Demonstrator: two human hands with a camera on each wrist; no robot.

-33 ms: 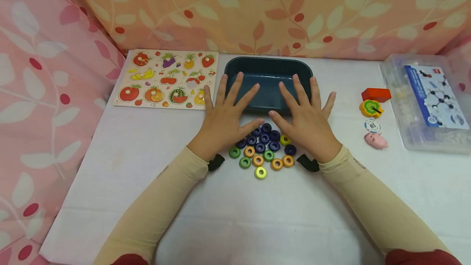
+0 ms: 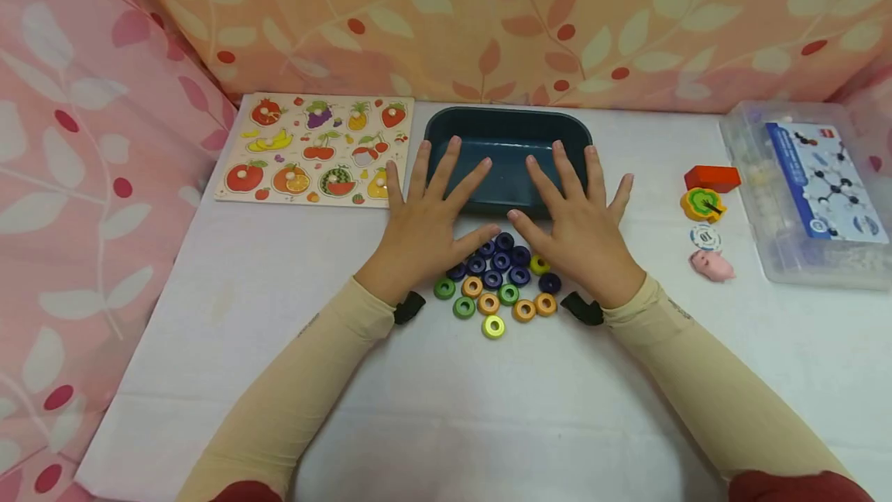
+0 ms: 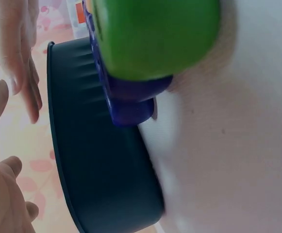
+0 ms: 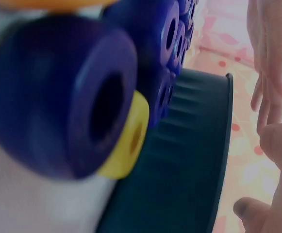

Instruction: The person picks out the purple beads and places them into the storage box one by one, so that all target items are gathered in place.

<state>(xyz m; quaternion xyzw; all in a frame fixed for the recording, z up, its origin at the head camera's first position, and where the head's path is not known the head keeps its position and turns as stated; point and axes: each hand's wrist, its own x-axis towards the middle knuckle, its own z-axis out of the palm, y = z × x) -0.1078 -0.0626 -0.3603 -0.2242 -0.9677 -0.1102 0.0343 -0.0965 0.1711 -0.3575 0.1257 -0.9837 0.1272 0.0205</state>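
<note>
Both hands hover with spread, straight fingers above the near side of a dark teal tray (image 2: 509,118). My left hand (image 2: 425,231) lies over the tray's left part, and my right hand (image 2: 585,238) over its right part. Neither holds anything. Below and between the thumbs sits a cluster of ring-shaped beads: several purple beads (image 2: 519,276), orange beads (image 2: 524,311), green beads (image 2: 464,307) and yellow beads (image 2: 493,327). Close up, the left wrist view has a green bead (image 3: 155,34) before the tray's side; the right wrist view has a purple bead (image 4: 39,97) and a yellow bead (image 4: 126,145).
A wooden fruit puzzle board (image 2: 313,153) lies left of the tray. To the right stand a red block (image 2: 712,179), a yellow-green tree piece (image 2: 703,205), a white round chip (image 2: 706,237) and a pink pig figure (image 2: 712,265). Beyond them is a clear plastic case (image 2: 801,262).
</note>
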